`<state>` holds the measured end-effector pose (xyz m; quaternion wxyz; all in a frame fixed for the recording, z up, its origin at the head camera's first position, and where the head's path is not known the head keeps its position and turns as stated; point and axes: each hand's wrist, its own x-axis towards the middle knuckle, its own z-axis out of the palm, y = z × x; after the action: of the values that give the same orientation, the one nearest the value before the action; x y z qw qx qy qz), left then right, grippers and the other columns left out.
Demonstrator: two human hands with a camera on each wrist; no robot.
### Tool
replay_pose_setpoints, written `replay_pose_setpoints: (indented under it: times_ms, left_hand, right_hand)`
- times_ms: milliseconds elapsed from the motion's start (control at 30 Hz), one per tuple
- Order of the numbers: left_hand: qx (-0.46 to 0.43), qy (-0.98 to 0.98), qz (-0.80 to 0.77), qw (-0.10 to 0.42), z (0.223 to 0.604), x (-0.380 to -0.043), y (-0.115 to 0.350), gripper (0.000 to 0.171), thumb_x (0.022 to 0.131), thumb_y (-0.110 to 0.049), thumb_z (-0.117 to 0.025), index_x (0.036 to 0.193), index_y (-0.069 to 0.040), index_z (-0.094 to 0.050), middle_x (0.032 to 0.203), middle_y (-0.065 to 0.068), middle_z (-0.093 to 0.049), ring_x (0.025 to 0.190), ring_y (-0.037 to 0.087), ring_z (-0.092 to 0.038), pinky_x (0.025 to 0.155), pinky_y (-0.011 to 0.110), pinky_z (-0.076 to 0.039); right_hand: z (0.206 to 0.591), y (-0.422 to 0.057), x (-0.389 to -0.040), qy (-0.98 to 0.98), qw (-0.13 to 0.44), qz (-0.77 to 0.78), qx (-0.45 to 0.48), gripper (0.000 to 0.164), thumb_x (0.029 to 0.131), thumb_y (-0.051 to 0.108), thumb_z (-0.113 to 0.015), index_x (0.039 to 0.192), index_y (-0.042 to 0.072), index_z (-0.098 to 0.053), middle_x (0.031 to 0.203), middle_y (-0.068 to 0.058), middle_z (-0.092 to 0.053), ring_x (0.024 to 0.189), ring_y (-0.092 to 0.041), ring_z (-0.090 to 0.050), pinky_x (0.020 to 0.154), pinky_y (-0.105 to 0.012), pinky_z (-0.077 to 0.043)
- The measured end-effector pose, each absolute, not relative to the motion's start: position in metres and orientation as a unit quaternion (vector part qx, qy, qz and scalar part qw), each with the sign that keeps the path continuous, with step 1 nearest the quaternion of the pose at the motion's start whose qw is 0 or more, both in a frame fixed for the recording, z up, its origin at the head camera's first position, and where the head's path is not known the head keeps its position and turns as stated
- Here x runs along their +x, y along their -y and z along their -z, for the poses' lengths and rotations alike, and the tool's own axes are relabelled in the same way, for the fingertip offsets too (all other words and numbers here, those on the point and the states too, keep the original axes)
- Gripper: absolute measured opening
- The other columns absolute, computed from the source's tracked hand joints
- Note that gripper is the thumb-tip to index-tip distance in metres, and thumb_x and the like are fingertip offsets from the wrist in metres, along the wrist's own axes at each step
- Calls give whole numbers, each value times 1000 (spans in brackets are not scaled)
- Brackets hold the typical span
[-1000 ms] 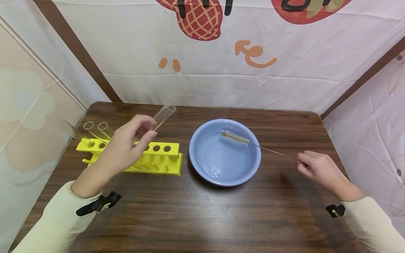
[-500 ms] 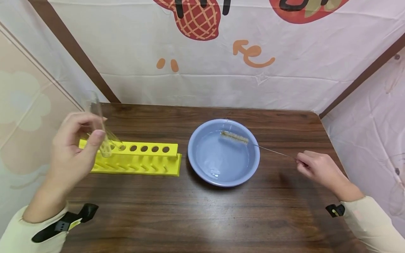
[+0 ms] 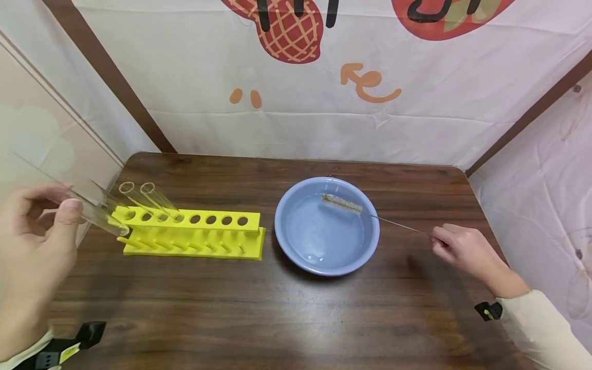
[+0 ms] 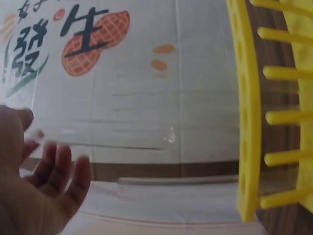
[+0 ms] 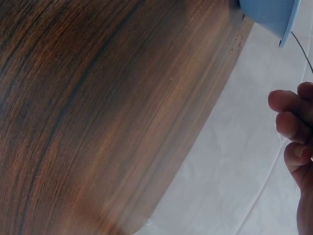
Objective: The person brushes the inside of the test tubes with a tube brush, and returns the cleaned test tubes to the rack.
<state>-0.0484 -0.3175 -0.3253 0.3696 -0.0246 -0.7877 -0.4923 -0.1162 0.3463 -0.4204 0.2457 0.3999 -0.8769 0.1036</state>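
My left hand, left of the yellow test tube rack, holds a clear test tube between thumb and fingers. The tube slants, its rounded bottom end near the rack's left end. Several other test tubes stand tilted in the rack's left part. In the left wrist view the held tube is faint against the cloth. My right hand pinches the wire handle of a test tube brush; its bristles are inside the blue basin, over the far right part.
The basin holds some water and stands on the brown wooden table, right of the rack. Several rack holes toward the right have no tubes. A printed cloth hangs behind the table, with more cloth at both sides.
My left hand has moved left with the test tube, from over the rack to beyond its left end, and the tube has changed its tilt. My right hand and the brush have stayed put.
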Motion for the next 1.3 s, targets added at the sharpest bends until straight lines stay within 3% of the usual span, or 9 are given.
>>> replay_pose_setpoints:
  times_ms: [100, 433, 533, 667, 867, 933, 1200, 1267, 1300]
  left_hand:
    - [46, 814, 456, 356, 328, -46, 322, 23, 98, -3, -64, 120, -8, -65, 104, -9, -58, 87, 2, -56, 74, 6, -46]
    - [80, 840, 369, 389, 342, -58, 322, 18, 95, -10, -68, 111, -19, -69, 95, -28, -55, 83, -14, -57, 74, 3, -42]
    - [85, 855, 339, 382, 347, -62, 320, 9, 95, -12, -69, 104, -11, -71, 94, -32, -52, 85, -16, -54, 75, 2, -40]
    - [77, 866, 317, 379, 355, -67, 319, 21, 94, -11, -71, 106, 6, -68, 94, -33, -51, 85, -19, -51, 74, 1, -39]
    - [77, 873, 309, 370, 363, -76, 321, 22, 94, -15, -72, 107, 4, -69, 93, -36, -50, 80, -24, -49, 73, 2, -38]
    - [83, 877, 304, 363, 365, -77, 321, 23, 95, -15, -71, 108, 4, -69, 93, -31, -51, 78, -26, -47, 72, 1, -37]
    - [67, 910, 240, 331, 375, -81, 319, 25, 97, -18, -69, 108, 5, -70, 93, 23, -71, 76, -33, -33, 65, 5, -29]
    - [68, 916, 229, 322, 378, -81, 317, 24, 97, -17, -69, 107, 5, -69, 92, 24, -71, 72, -19, -53, 61, 10, -29]
    - [70, 918, 224, 321, 380, -81, 316, 25, 96, -17, -70, 109, 4, -69, 93, 24, -72, 71, -20, -52, 59, 12, -29]
  right_hand:
    - [421, -346, -114, 880, 242, -102, 396, 29, 97, 24, -35, 72, 20, -50, 65, 14, -41, 56, 2, -33, 45, -20, -31]
    - [419, -347, -116, 879, 244, -98, 399, 27, 96, 22, -36, 72, 20, -49, 65, 15, -39, 56, 2, -32, 45, -20, -30]
    - [419, -347, -116, 878, 243, -101, 401, 28, 96, 21, -36, 71, 20, -48, 64, 15, -37, 56, 3, -30, 45, -19, -28]
    - [420, -345, -116, 877, 242, -103, 402, 27, 96, 21, -36, 71, 20, -47, 64, 14, -36, 56, 3, -28, 45, -18, -26]
    - [420, -344, -116, 877, 242, -106, 401, 28, 97, 21, -36, 71, 20, -47, 64, 15, -35, 56, 4, -26, 45, -17, -25]
    - [420, -344, -116, 877, 242, -108, 401, 28, 97, 21, -37, 71, 21, -48, 64, 15, -35, 56, 4, -25, 45, -17, -25]
    - [421, -343, -117, 878, 237, -107, 401, 28, 97, 22, -36, 71, 21, -48, 64, 15, -35, 56, 5, -25, 45, -17, -25]
    - [421, -343, -118, 879, 236, -107, 401, 29, 97, 22, -36, 71, 21, -48, 64, 15, -35, 57, 5, -24, 46, -16, -24]
    - [421, -342, -118, 878, 234, -109, 402, 29, 98, 22, -36, 71, 21, -48, 64, 15, -36, 57, 5, -25, 46, -17, -24]
